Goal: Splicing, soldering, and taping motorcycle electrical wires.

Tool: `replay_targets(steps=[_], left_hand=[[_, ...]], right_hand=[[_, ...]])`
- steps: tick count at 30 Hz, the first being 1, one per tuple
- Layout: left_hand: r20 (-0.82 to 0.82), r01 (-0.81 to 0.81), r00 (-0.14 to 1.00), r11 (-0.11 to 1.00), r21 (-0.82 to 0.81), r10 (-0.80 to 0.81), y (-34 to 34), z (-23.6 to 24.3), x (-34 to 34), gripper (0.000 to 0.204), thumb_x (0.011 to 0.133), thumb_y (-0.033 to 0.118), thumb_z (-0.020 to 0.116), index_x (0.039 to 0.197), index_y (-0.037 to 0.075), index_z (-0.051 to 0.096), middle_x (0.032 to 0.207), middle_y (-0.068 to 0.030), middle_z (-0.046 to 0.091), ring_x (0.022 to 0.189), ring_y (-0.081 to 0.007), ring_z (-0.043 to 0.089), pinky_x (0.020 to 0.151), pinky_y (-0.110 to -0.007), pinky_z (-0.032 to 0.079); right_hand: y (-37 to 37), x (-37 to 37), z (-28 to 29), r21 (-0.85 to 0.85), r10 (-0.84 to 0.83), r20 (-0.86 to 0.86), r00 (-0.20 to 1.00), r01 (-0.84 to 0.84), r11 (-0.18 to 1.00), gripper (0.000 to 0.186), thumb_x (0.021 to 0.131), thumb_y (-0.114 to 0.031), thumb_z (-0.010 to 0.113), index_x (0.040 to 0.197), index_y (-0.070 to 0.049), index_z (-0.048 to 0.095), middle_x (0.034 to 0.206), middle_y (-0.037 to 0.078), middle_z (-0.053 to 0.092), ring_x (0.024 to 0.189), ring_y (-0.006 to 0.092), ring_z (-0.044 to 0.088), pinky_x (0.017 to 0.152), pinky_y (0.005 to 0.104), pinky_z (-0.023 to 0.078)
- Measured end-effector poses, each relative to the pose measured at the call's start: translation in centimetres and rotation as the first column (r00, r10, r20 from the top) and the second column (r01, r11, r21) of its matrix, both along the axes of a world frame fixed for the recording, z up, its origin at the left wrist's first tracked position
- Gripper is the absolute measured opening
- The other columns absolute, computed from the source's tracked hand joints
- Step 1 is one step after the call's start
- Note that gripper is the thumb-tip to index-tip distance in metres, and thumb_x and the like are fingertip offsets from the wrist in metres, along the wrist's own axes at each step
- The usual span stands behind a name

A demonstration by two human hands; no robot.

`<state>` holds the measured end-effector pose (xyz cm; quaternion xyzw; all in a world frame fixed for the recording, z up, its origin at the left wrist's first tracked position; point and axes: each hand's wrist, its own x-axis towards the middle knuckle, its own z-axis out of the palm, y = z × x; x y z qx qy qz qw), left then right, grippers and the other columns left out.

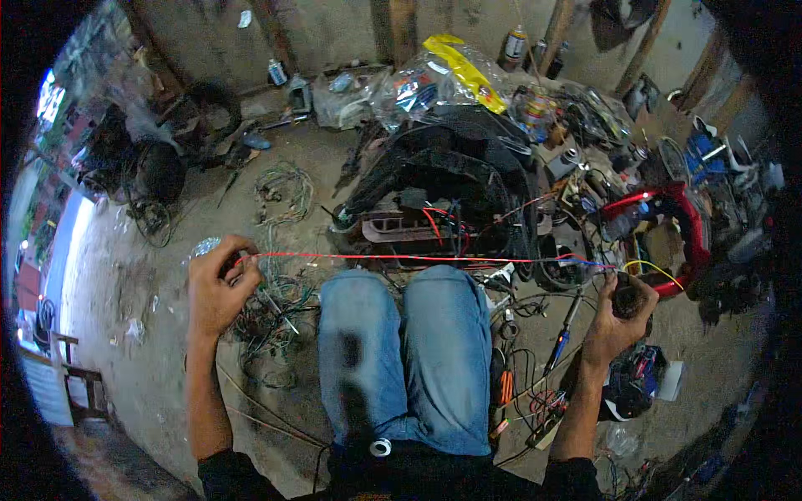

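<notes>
A red wire (401, 258) stretches nearly straight across the view, above my knees. Its left end is pinched between the thumb and fingers of my left hand (219, 284). My right hand (620, 316) is closed on the other end, where blue shows beside the red. From the right fingertips a yellow wire (656, 268) curves off to the right; how it joins the others is too small to tell. Behind the red wire lies a large black plastic housing (451, 146), with short red and black leads inside it.
Tangled wires (271, 321) lie on the floor below my left hand. A glossy red curved part (697, 230) stands beyond my right hand. A blue-handled pen-shaped tool (558, 349) rests right of my knees. Bottles (514, 46) and a yellow plastic bag (464, 71) line the wall.
</notes>
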<state>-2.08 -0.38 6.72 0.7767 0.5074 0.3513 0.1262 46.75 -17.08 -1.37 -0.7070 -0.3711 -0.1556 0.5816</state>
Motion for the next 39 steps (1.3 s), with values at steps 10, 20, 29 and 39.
replay_targets(steps=[10,20,29,39], left_hand=[[0.022,-0.137,0.990,0.990,0.019,0.136,-0.6,-0.3,-0.9,0.016,0.093,0.006,0.071,0.108,0.001,0.071,0.086,-0.0036,0.066,0.074,-0.0064,0.056,0.064,-0.024,0.046],[0.105,-0.325,0.945,0.926,0.193,0.310,-2.1,-3.1,-5.9,0.017,0.101,0.011,0.069,0.114,-0.001,0.069,0.101,-0.0006,0.065,0.089,-0.0101,0.055,0.079,-0.024,0.046],[0.113,-0.507,0.862,0.847,0.159,0.494,-4.2,-6.0,-10.5,0.027,0.099,0.010,0.072,0.124,0.000,0.070,0.108,-0.0063,0.070,0.095,-0.0135,0.062,0.086,-0.029,0.050],[0.003,-0.454,0.886,0.864,0.217,0.465,-3.7,-7.2,-13.0,0.026,0.103,0.012,0.066,0.121,-0.006,0.071,0.113,-0.0118,0.073,0.102,-0.0216,0.066,0.093,-0.035,0.052]], right_hand=[[-0.8,-1.0,-1.5,0.019,-0.073,0.038,0.997,0.072,0.997,0.030,0.090,-0.006,0.080,0.111,0.000,0.059,0.103,0.009,0.065,0.091,0.0179,0.062,0.083,0.0319,0.053],[-2.7,-12.3,-6.2,-0.007,0.154,-0.378,0.913,-0.169,0.986,0.053,0.084,-0.007,0.087,0.121,-0.002,0.050,0.113,0.011,0.056,0.099,0.0188,0.060,0.087,0.0320,0.051],[-4.1,-15.2,-6.1,-0.033,0.330,-0.432,0.839,-0.380,0.924,0.061,0.080,-0.008,0.090,0.124,-0.002,0.047,0.111,0.013,0.058,0.105,0.0230,0.061,0.091,0.0365,0.052],[-3.3,-17.3,-5.4,-0.180,0.512,-0.186,0.838,-0.542,0.821,0.049,0.075,-0.016,0.088,0.118,-0.005,0.066,0.119,0.015,0.068,0.119,0.0377,0.062,0.107,0.0541,0.043]])
